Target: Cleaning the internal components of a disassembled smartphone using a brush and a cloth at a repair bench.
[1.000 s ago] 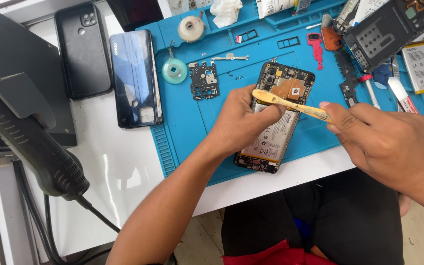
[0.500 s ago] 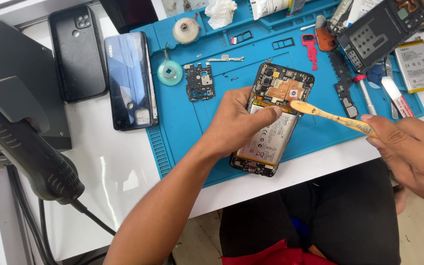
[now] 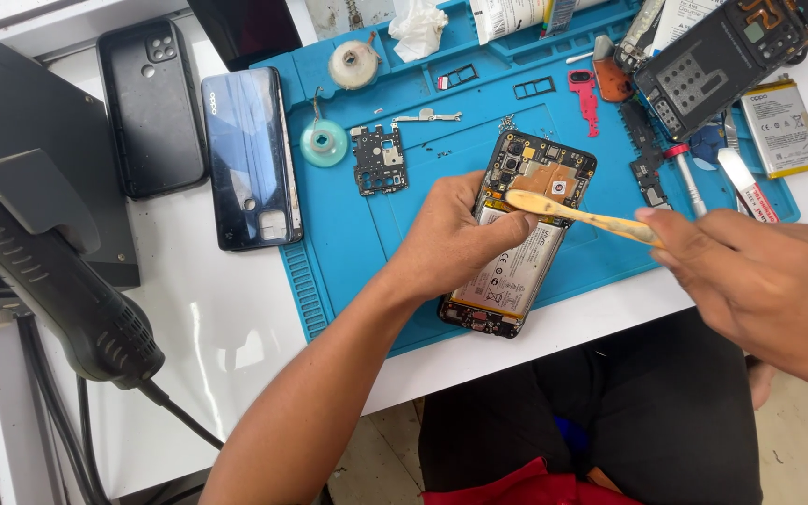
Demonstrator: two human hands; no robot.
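Note:
An opened phone (image 3: 526, 234) with its battery and circuit board exposed lies on the blue repair mat (image 3: 348, 252). My left hand (image 3: 455, 238) presses down on the phone's left side, fingers over the battery. My right hand (image 3: 759, 281) grips a yellowish flat pry stick (image 3: 577, 213), whose tip rests over the top of the battery, just below the copper-coloured board cover.
A small circuit board (image 3: 379, 159), a teal tape roll (image 3: 324, 143), a second opened phone frame (image 3: 722, 56), a loose battery (image 3: 783, 126) and small tools lie on the mat. Two phone back covers (image 3: 250, 154) (image 3: 151, 103) sit at left. A black hot-air handle (image 3: 49, 271) hangs at the left edge.
My right hand drew back to the right with the stick, then came in again, so the tip is over the battery top. My left hand stayed on the phone.

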